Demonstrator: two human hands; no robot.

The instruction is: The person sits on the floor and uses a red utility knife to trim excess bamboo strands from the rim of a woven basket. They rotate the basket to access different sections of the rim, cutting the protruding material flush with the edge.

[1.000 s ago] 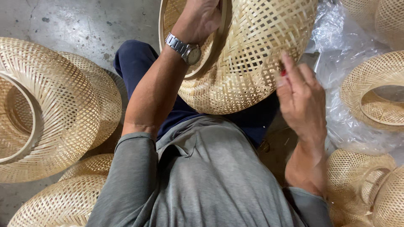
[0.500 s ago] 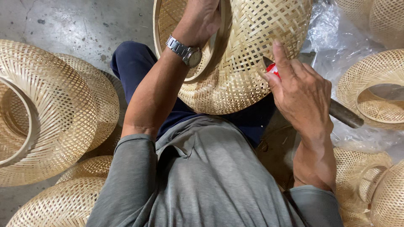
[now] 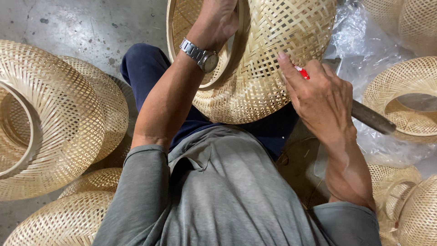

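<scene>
Right hand [image 3: 325,98] is down on the work now: half a sec ago it sat a bit off the weave w/ the tool lifted, a sec ago it was open-ish below the rim w/ no tool showing. Now its fingers are clamped round a dark-handled tool w/ a red part [image 3: 302,72] by the forefinger, and that forefinger [image 3: 287,68] lies flat on the woven bamboo basket [image 3: 273,54], tip pressing the weave. Reads to me as work on the wall starting, prob trimming or poking a strand at that spot.

Left hand [image 3: 218,20] is inside the basket mouth, fingers curled over the hoop rim, gripping it; wristwatch [image 3: 200,54] sits just behind them. Basket rests on the lap, tilted, mouth toward the left fingers, domed side under the right ones. It's turned slightly vs a sec ago.

Hard to see: tool's working end is hidden under the right fingers, so blade or awl, can't tell. Left fingertips are cut off by the top edge. Basket top is out of frame too. Handle end [image 3: 373,119] sticks out past the palm over clear plastic sheet [image 3: 359,50]. More baskets [image 3: 50,118] are piled on both sides.
</scene>
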